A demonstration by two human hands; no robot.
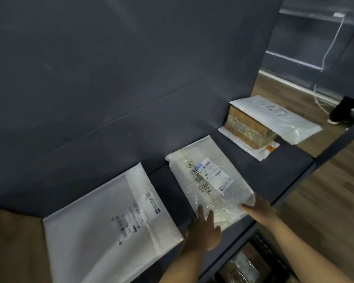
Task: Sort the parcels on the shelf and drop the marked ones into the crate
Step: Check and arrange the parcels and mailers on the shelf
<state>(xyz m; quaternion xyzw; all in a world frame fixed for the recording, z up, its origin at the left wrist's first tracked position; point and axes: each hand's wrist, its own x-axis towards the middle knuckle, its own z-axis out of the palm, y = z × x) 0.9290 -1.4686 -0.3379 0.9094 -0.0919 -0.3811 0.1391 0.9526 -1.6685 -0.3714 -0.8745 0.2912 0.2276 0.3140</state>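
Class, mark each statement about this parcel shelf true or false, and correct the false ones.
1. Both hands are at the near end of the middle parcel, the one with black handwriting. True: the left hand and the right hand are both there.
2. The left hand's fingers are curled into a fist. False: they lie straight and spread on the parcel.
3. The brown box stands alone on the shelf. False: it lies on a lower mailer, with an upper mailer on top.
4. A dark crate shows below the shelf. True.
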